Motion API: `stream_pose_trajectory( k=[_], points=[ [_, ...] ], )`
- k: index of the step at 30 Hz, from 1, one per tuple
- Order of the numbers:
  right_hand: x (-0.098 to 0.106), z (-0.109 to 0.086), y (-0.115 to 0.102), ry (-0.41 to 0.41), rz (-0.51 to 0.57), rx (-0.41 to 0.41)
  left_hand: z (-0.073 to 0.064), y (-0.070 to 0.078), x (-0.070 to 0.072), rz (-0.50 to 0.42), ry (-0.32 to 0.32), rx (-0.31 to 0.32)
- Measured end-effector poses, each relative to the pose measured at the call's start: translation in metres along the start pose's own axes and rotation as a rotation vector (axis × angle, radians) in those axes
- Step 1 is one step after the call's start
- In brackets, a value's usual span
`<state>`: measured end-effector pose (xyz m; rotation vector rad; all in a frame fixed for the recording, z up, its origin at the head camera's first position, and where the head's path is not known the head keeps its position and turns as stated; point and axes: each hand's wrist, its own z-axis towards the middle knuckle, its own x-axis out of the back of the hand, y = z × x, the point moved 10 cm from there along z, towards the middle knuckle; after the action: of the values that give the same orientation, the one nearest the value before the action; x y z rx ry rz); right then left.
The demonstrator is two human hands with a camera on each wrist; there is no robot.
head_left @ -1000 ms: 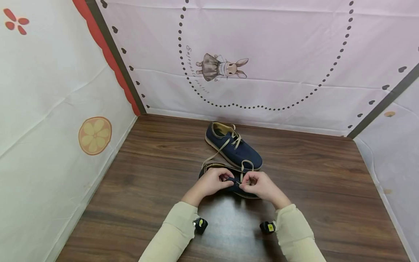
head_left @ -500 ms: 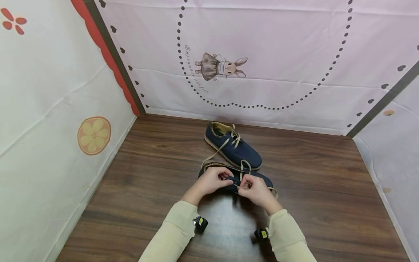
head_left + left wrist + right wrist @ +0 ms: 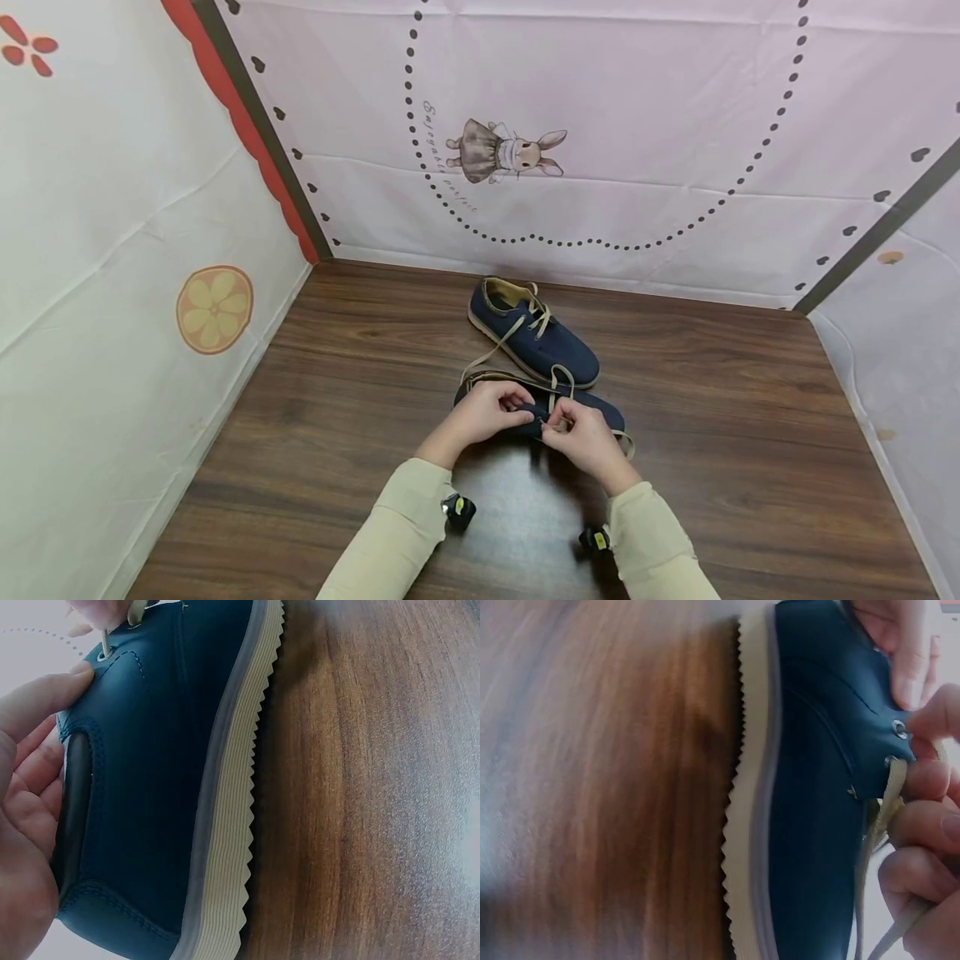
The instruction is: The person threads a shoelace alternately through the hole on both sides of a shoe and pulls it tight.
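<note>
A navy blue shoe (image 3: pixel 150 787) with a cream ridged sole stands on the wooden surface, its side towards me. My left hand (image 3: pixel 483 414) grips the flap beside the eyelets; in the left wrist view the thumb (image 3: pixel 52 697) presses its outside, and the other fingers lie at the shoe's opening. Right by the upper eyelet (image 3: pixel 900 729), my right hand (image 3: pixel 588 435) pinches a beige shoelace, whose end is hidden by the fingers. Another stretch of shoelace (image 3: pixel 894 784) comes out of the lower eyelet and hangs past the curled fingers.
Behind lies the matching blue shoe (image 3: pixel 558 350), laced at the top, with a loose lace (image 3: pixel 495 350) trailing to the left. Wooden surface (image 3: pixel 360 375) extends to both sides. A printed cloth wall (image 3: pixel 637 167) rises at the back, with others left and right.
My right hand has shifted a little left and towards me, so the near shoe's toe and a lace loop beside it now show. My left hand keeps its place on the flap.
</note>
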<state>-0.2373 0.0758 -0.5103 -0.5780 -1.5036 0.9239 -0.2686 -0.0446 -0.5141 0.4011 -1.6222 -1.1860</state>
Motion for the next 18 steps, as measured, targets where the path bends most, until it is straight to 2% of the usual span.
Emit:
stream_pose_trajectory(
  k=[4,8,11,14,18],
  points=[
    [0.001,0.0,0.0,0.035,-0.036,-0.023,0.001,-0.002,0.002,-0.022,-0.01,0.019],
    [-0.003,0.002,0.004,-0.008,-0.056,-0.067,0.006,-0.007,0.003,-0.018,-0.04,0.086],
    [-0.006,0.004,0.007,-0.06,-0.064,-0.085,0.009,-0.008,-0.003,0.087,-0.133,0.123],
    [-0.007,0.004,0.01,-0.074,-0.06,-0.092,0.011,-0.006,-0.01,0.194,-0.262,0.13],
    [-0.006,0.005,0.009,-0.052,-0.057,-0.065,0.014,-0.006,-0.017,0.237,-0.421,0.149]
  ],
)
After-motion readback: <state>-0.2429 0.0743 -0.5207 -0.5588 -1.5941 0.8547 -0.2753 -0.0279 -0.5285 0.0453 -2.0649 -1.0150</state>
